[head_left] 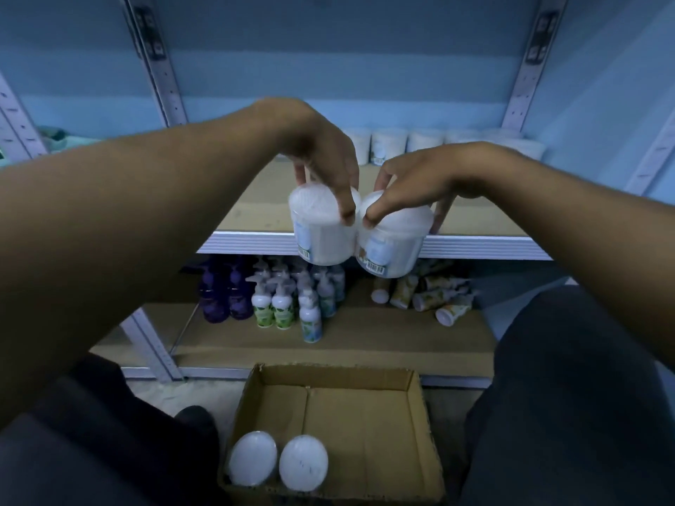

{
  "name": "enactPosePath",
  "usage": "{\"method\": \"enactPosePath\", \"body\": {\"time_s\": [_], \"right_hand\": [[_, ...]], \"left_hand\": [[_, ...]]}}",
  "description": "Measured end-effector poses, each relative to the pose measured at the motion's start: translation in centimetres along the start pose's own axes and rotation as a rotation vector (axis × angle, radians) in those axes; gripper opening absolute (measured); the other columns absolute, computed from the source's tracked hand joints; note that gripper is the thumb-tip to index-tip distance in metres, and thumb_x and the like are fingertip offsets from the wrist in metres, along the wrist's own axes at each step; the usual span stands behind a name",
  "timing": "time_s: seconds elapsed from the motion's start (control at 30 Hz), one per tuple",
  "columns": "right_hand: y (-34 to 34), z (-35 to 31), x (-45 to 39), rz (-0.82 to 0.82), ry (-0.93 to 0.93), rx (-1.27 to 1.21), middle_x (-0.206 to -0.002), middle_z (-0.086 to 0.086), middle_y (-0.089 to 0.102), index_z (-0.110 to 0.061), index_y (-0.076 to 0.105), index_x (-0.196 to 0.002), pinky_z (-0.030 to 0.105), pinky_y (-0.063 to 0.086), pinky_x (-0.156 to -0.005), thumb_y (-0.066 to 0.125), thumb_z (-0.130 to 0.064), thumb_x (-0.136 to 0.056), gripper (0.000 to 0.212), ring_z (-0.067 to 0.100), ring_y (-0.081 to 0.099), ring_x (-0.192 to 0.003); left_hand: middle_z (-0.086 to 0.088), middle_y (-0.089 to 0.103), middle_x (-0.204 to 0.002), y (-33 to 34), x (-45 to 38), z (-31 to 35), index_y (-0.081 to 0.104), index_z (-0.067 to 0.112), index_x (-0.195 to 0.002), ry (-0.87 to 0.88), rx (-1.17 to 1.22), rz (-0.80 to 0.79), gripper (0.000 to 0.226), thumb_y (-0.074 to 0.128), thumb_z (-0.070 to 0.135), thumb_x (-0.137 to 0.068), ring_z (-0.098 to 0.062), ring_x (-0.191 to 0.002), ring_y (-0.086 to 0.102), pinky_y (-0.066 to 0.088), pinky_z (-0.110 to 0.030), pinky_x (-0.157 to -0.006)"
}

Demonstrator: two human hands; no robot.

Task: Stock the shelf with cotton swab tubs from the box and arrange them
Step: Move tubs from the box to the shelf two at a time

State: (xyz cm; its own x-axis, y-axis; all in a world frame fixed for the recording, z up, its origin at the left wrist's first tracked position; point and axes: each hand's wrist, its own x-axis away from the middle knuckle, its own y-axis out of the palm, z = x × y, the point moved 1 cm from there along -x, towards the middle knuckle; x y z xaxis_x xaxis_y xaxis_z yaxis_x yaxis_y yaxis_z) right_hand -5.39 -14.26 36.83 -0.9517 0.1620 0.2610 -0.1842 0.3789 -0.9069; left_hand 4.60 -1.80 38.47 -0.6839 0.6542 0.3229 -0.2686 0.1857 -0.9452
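A metal shelving unit (pixel 365 242) is filling the view, its middle board lying at hand height. A row of white tubs (pixel 420 142) is standing along the back of that board. On the board below, pump bottles (pixel 277 304) are standing in a cluster at the left, and tubes (pixel 427 294) are lying tipped over at the right. An open cardboard box (pixel 350 407) is sitting on the floor in front of the unit, between the person's knees, with two more tubs (pixel 277 461) standing side by side in its near left corner. The left hand (pixel 321 151) is gripping one cotton swab tub (pixel 321 228) by its lid from above. The right hand (pixel 420 180) is gripping a second cotton swab tub (pixel 392 239) the same way. Both tubs are hanging in the air at the front edge of the middle board, touching each other.
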Motion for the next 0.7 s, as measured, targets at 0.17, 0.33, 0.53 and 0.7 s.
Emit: {"method": "enactPosePath", "body": {"time_s": [0.17, 0.33, 0.53, 0.7], "right_hand": [[-1.7, 1.6, -0.8, 0.103, 0.001, 0.038, -0.117, -0.006, 0.051, -0.024, 0.066, -0.118, 0.044, 0.064, -0.070, 0.077, -0.046, -0.076, 0.049, 0.022, 0.058, -0.101], [-2.4, 3.2, -2.1, 0.187, -0.004, 0.096, -0.132, -0.001, 0.050, -0.025, 0.061, -0.131, 0.042, 0.064, -0.071, 0.074, -0.049, -0.077, 0.060, 0.027, 0.054, -0.111], [-2.9, 4.4, -4.0, 0.243, 0.028, 0.103, -0.136, 0.002, 0.053, -0.030, 0.060, -0.134, 0.042, 0.064, -0.069, 0.072, -0.051, -0.076, 0.062, 0.031, 0.060, -0.108], [-3.4, 5.3, -5.8, 0.238, 0.072, 0.112, -0.138, 0.000, 0.052, -0.034, 0.057, -0.137, 0.043, 0.064, -0.069, 0.074, -0.052, -0.075, 0.067, 0.030, 0.060, -0.108]], "left_hand": [[0.013, 0.067, -0.103, -1.5, -2.5, 1.2, 0.072, 0.031, -0.105, 0.028, -0.028, 0.036, 0.051, 0.086, 0.051, -0.060, -0.013, -0.098, 0.064, 0.059, -0.035, -0.082], [0.011, 0.065, -0.107, -2.0, -4.9, 2.1, 0.071, 0.031, -0.109, 0.037, -0.044, 0.027, 0.058, 0.084, 0.056, -0.059, -0.016, -0.100, 0.063, 0.059, -0.037, -0.084], [0.004, 0.059, -0.125, -2.7, -7.5, 2.5, 0.063, 0.023, -0.124, 0.028, -0.078, 0.066, 0.072, 0.079, 0.060, -0.063, -0.022, -0.111, 0.058, 0.056, -0.041, -0.092], [0.000, 0.057, -0.133, -2.7, -9.3, 2.7, 0.060, 0.019, -0.129, 0.038, -0.095, 0.092, 0.079, 0.076, 0.062, -0.065, -0.024, -0.118, 0.057, 0.053, -0.042, -0.097]]}}
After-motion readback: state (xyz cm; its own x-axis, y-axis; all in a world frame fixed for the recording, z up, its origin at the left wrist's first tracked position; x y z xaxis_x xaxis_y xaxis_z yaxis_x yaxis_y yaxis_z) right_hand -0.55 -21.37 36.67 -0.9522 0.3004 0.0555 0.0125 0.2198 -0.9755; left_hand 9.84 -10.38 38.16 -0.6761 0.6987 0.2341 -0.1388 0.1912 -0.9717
